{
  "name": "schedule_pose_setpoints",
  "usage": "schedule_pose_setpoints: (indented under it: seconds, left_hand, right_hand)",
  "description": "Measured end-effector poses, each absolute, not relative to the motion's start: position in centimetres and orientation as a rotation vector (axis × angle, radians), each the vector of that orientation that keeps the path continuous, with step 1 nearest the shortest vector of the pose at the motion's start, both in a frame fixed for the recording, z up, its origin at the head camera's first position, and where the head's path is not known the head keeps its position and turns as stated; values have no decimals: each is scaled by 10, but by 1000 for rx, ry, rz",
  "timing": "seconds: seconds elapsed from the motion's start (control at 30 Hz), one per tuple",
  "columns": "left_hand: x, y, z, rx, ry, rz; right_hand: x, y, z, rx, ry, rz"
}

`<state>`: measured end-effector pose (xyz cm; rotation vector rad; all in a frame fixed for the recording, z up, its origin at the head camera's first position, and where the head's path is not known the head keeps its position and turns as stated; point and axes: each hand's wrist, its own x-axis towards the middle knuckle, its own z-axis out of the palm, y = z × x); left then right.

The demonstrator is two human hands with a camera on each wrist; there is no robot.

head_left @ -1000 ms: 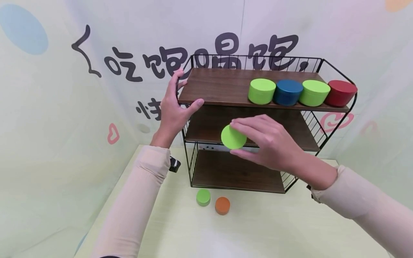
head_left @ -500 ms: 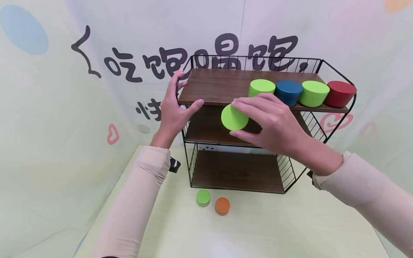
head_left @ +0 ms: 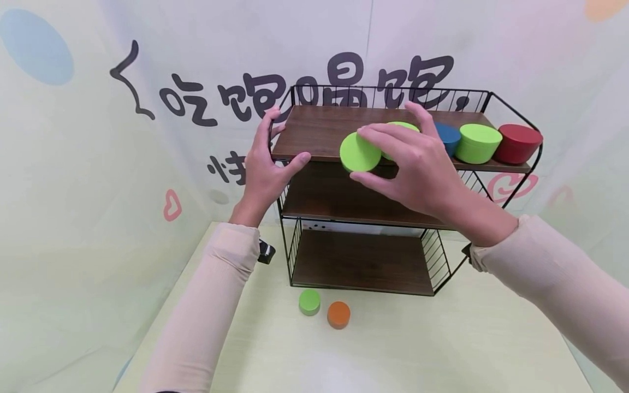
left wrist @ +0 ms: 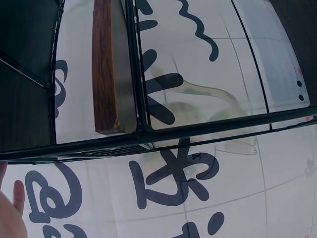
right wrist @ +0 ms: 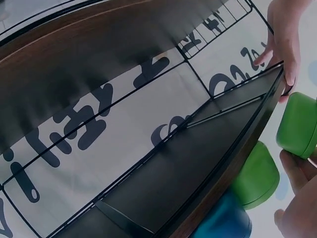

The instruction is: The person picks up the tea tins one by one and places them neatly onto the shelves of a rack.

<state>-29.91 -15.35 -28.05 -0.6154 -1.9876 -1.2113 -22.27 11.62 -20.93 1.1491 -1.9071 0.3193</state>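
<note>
My right hand (head_left: 413, 158) grips a round light-green tin (head_left: 360, 152) between thumb and fingers, its flat face turned toward me, at the front edge of the top shelf (head_left: 324, 128). In the right wrist view the held green tin (right wrist: 298, 125) is close beside another green tin (right wrist: 256, 176) on the shelf. My left hand (head_left: 269, 161) holds the rack's left end, thumb over the front edge of the top board. A blue tin (head_left: 447, 139), a green tin (head_left: 479, 143) and a red tin (head_left: 518, 143) stand in a row on the right; my right hand partly hides the blue one.
The black wire rack has a middle shelf (head_left: 339, 194) and a bottom shelf (head_left: 363, 262), both dark wood. In front of it, a small green tin (head_left: 309, 302) and an orange tin (head_left: 339, 315) lie on the pale table (head_left: 393, 344). A printed curtain (head_left: 196, 33) hangs behind.
My right hand has raised the green tin from in front of the middle shelf to the top shelf's edge, now overlapping the shelf's green and blue tins. The left hand has stayed put.
</note>
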Motion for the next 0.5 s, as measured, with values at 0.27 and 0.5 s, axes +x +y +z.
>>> schedule_pose_setpoints:
  seconds: [0.27, 0.5]
  left_hand:
    - [-299, -154, -281, -618, -1986, -1217]
    - [-299, -155, -281, -621, -1987, -1217]
  right_hand:
    - [-230, 111, -207, 1039, -2027, 424]
    - [-233, 108, -203, 940, -2144, 485]
